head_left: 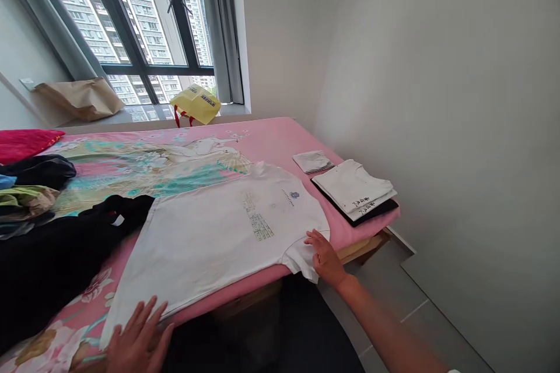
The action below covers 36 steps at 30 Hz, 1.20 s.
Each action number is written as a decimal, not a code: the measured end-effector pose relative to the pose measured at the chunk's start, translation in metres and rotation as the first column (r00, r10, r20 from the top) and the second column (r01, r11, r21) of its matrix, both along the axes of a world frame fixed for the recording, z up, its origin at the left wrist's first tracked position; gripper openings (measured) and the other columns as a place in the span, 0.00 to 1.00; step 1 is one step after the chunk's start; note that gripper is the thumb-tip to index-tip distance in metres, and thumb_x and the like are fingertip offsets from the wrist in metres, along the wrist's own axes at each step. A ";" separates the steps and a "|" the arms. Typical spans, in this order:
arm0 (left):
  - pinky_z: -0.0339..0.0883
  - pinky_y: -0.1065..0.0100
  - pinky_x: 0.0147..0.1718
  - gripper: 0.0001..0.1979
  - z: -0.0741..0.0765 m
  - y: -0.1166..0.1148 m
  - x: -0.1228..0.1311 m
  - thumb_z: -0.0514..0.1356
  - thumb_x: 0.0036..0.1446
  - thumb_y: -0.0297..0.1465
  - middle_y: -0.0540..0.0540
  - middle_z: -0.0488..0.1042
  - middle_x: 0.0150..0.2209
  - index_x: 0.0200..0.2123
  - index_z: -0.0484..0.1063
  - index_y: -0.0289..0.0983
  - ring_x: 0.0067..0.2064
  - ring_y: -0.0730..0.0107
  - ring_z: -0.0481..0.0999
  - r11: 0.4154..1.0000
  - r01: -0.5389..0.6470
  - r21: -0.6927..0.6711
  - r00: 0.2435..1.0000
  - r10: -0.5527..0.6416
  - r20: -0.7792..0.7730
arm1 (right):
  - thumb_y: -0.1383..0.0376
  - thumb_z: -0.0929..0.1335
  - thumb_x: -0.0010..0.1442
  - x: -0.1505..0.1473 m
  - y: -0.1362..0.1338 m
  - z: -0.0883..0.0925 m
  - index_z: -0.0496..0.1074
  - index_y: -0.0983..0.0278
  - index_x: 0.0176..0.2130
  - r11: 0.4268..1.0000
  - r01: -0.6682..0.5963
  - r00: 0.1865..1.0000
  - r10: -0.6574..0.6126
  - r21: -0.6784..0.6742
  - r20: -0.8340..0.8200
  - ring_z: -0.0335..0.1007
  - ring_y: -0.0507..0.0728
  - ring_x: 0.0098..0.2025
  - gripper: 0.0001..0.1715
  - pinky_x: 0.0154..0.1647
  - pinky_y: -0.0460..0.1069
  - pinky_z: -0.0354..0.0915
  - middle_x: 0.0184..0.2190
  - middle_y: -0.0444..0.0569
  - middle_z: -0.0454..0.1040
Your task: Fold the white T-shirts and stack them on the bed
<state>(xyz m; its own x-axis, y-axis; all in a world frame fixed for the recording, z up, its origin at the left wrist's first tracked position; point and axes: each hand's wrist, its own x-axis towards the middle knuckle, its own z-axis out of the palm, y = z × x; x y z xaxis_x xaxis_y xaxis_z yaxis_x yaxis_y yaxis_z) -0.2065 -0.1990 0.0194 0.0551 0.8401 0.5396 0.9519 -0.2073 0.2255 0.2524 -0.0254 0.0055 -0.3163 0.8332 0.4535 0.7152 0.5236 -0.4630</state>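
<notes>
A white T-shirt [205,233] with small printed lettering lies spread sideways on the bed, its hem to the left and a sleeve hanging over the near edge. At the lower left, my left hand [137,338] is open, fingers spread, at the shirt's hem corner. My right hand [324,256] is by the near sleeve, fingertips at the fabric and fingers apart; I see nothing gripped. A dark garment [65,256] with a white label lies left of the shirt, against its hem.
Folded white shirts [354,186] rest on a folded black garment [376,210] at the bed's right corner, beside a small folded white cloth [312,161]. Clothes [30,198] are heaped at left. A yellow bag [196,104] and brown paper bag [83,99] sit by the window.
</notes>
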 end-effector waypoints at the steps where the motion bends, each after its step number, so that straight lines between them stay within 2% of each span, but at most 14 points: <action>1: 0.58 0.37 0.54 0.27 0.003 0.006 0.025 0.54 0.55 0.34 0.45 0.66 0.57 0.58 0.58 0.51 0.60 0.48 0.60 0.998 -0.033 0.045 0.999 0.032 0.008 | 0.78 0.57 0.46 0.003 0.003 -0.002 0.68 0.64 0.47 1.000 0.017 1.000 -0.017 0.005 -0.012 0.51 0.56 0.63 0.29 0.62 0.58 0.54 0.54 0.50 0.65; 4: 0.63 0.47 0.55 0.21 0.015 0.027 0.112 0.54 0.56 0.29 0.46 0.68 0.56 0.54 0.63 0.47 0.58 0.57 0.64 0.983 0.180 0.032 0.984 -0.180 0.011 | 0.76 0.57 0.47 0.021 0.011 -0.013 0.68 0.65 0.46 0.997 0.075 0.997 -0.075 0.022 0.010 0.56 0.58 0.60 0.27 0.61 0.61 0.55 0.52 0.53 0.67; 6: 0.61 0.49 0.56 0.16 0.023 0.046 0.168 0.55 0.56 0.29 0.46 0.69 0.54 0.48 0.67 0.45 0.58 0.59 0.64 0.947 0.317 -0.053 0.948 -0.315 0.040 | 0.75 0.57 0.50 0.030 0.012 -0.020 0.67 0.65 0.47 0.997 0.072 0.996 -0.074 0.030 0.054 0.55 0.59 0.60 0.26 0.62 0.62 0.53 0.54 0.53 0.66; 8: 0.58 0.50 0.58 0.13 0.028 0.067 0.213 0.55 0.54 0.28 0.45 0.70 0.51 0.44 0.68 0.44 0.58 0.60 0.64 0.900 0.411 -0.146 0.911 -0.402 0.088 | 0.75 0.56 0.51 0.034 0.012 -0.025 0.66 0.66 0.49 0.996 0.078 0.993 -0.080 0.033 0.088 0.53 0.58 0.61 0.26 0.62 0.61 0.52 0.55 0.52 0.65; 11: 0.53 0.47 0.59 0.18 0.026 0.096 0.253 0.56 0.50 0.24 0.44 0.69 0.50 0.45 0.67 0.42 0.57 0.58 0.63 0.868 0.442 -0.225 0.897 -0.426 0.118 | 0.75 0.56 0.51 0.032 0.010 -0.028 0.66 0.65 0.49 0.993 0.115 0.987 -0.117 0.025 0.109 0.52 0.58 0.62 0.27 0.62 0.61 0.51 0.56 0.51 0.64; 14: 0.55 0.47 0.56 0.16 0.015 0.115 0.262 0.53 0.51 0.21 0.45 0.71 0.46 0.42 0.68 0.42 0.52 0.59 0.67 0.883 0.410 -0.229 0.912 -0.397 0.100 | 0.75 0.56 0.52 0.030 0.010 -0.028 0.66 0.65 0.50 0.992 0.121 0.986 -0.123 0.021 0.115 0.51 0.57 0.62 0.27 0.62 0.60 0.52 0.57 0.51 0.63; 17: 0.57 0.52 0.54 0.10 0.007 0.121 0.253 0.50 0.56 0.23 0.47 0.72 0.38 0.36 0.68 0.41 0.44 0.65 0.70 0.875 0.433 -0.217 0.901 -0.413 0.130 | 0.74 0.57 0.53 0.032 0.010 -0.026 0.66 0.65 0.51 0.994 0.103 0.988 -0.107 0.036 0.115 0.51 0.57 0.63 0.27 0.62 0.60 0.52 0.57 0.51 0.63; 21: 0.57 0.55 0.57 0.09 0.017 0.113 0.244 0.48 0.60 0.27 0.48 0.72 0.35 0.34 0.67 0.41 0.41 0.69 0.71 0.839 0.487 -0.242 0.872 -0.451 0.192 | 0.74 0.57 0.54 0.036 0.010 -0.022 0.67 0.64 0.51 0.996 0.083 0.993 -0.085 0.026 0.086 0.52 0.57 0.62 0.26 0.61 0.59 0.53 0.57 0.50 0.65; 24: 0.55 0.53 0.59 0.09 0.027 0.099 0.240 0.49 0.59 0.27 0.47 0.73 0.40 0.36 0.68 0.42 0.46 0.68 0.72 0.819 0.504 -0.275 0.864 -0.475 0.170 | 0.72 0.57 0.55 0.043 0.011 -0.017 0.68 0.63 0.49 0.999 0.045 0.997 -0.044 -0.007 0.056 0.56 0.57 0.61 0.24 0.59 0.59 0.57 0.55 0.50 0.67; 26: 0.53 0.50 0.60 0.13 0.027 0.087 0.226 0.50 0.58 0.27 0.46 0.72 0.47 0.44 0.68 0.44 0.54 0.64 0.68 0.840 0.481 -0.250 0.876 -0.467 0.119 | 0.70 0.57 0.57 0.051 0.014 -0.014 0.69 0.63 0.49 1.000 0.005 0.999 -0.005 -0.009 0.042 0.58 0.56 0.60 0.22 0.58 0.58 0.59 0.53 0.51 0.68; 29: 0.52 0.48 0.60 0.22 0.015 0.068 0.170 0.51 0.57 0.27 0.45 0.66 0.57 0.56 0.60 0.47 0.61 0.60 0.61 0.926 0.346 -0.148 0.938 -0.347 0.019 | 0.71 0.56 0.59 0.072 0.019 -0.008 0.66 0.63 0.52 0.998 -0.038 0.997 0.034 0.050 0.075 0.55 0.56 0.61 0.24 0.60 0.58 0.58 0.55 0.52 0.66; 32: 0.54 0.48 0.59 0.23 0.004 0.046 0.081 0.52 0.57 0.29 0.45 0.65 0.58 0.56 0.60 0.46 0.61 0.59 0.61 0.989 0.131 -0.065 0.990 -0.134 -0.043 | 0.74 0.55 0.56 0.091 0.025 0.000 0.63 0.65 0.56 0.990 -0.100 0.976 0.077 0.102 0.204 0.49 0.56 0.64 0.29 0.62 0.59 0.55 0.58 0.52 0.62; 34: 0.56 0.49 0.58 0.20 0.007 0.026 0.021 0.52 0.57 0.31 0.45 0.67 0.56 0.54 0.63 0.45 0.60 0.58 0.62 0.998 0.006 -0.060 0.997 -0.010 -0.071 | 0.75 0.55 0.54 0.098 0.028 0.005 0.62 0.66 0.57 0.983 -0.154 0.948 0.118 0.103 0.296 0.46 0.57 0.65 0.32 0.63 0.59 0.53 0.60 0.52 0.59; 36: 0.57 0.51 0.58 0.18 0.017 0.003 -0.025 0.53 0.57 0.34 0.45 0.68 0.56 0.52 0.65 0.43 0.60 0.58 0.62 0.992 -0.095 -0.086 0.991 0.086 -0.104 | 0.75 0.57 0.51 0.096 0.029 0.007 0.61 0.65 0.58 0.975 -0.198 0.925 0.154 0.096 0.349 0.44 0.57 0.65 0.35 0.63 0.59 0.53 0.62 0.50 0.55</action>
<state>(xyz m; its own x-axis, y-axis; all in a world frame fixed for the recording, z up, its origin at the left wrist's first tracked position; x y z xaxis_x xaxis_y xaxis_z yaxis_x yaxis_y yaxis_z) -0.2317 -0.1958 0.0365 0.0262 0.8894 0.4564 0.9845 -0.1022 0.1426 0.3487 0.0040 0.0126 -0.6052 0.6927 0.3923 0.7081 0.6936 -0.1323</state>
